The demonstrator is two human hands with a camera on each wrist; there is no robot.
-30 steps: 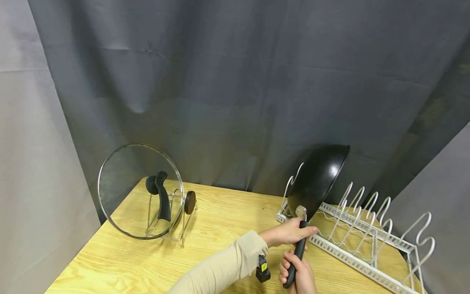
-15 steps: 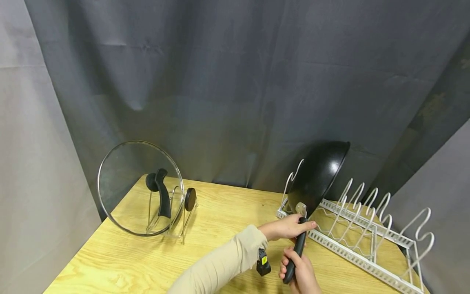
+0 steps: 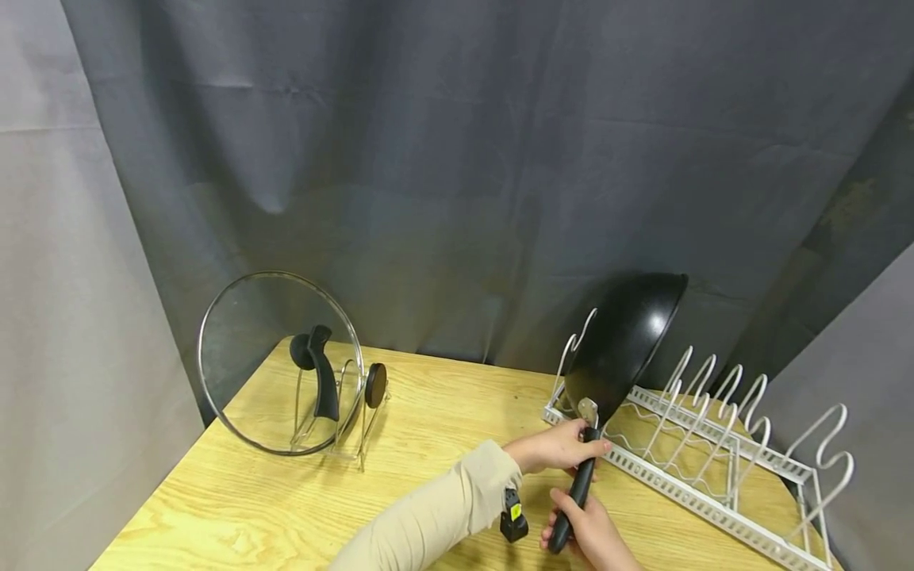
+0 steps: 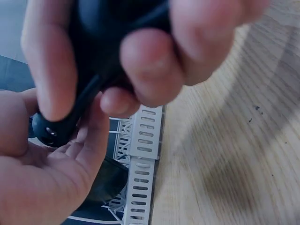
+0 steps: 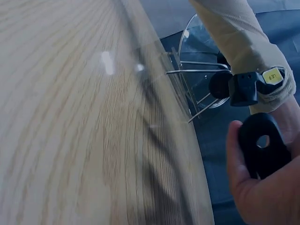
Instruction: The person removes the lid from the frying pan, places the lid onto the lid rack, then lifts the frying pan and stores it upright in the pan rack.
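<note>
A black wok point(image 3: 628, 341) leans on its side at the left end of a white wire pan rack point(image 3: 678, 486), with its rounded underside toward the left. Its black handle point(image 3: 581, 480) points down toward me. My left hand point(image 3: 560, 446) holds the handle close to the metal joint, thumb across the top. Lower down, my right hand point(image 3: 594, 533) loosely holds the handle's end, its fingers bent around the far side and thumb lifted a little. In the right wrist view the handle's end with its hanging hole point(image 5: 263, 141) shows between thumb and palm.
A glass lid point(image 3: 246, 373) with a black handle stands upright in a small wire stand point(image 3: 362, 444) at the table's left. White looped dividers point(image 3: 721, 388) rise along the rack. Grey curtains point(image 3: 428, 198) hang behind the wooden table point(image 3: 443, 412).
My right hand has loosened on the handle's end and swung slightly to the right, its thumb lifting. The left hand and the wok stay nearly still; the view shifts slightly.
</note>
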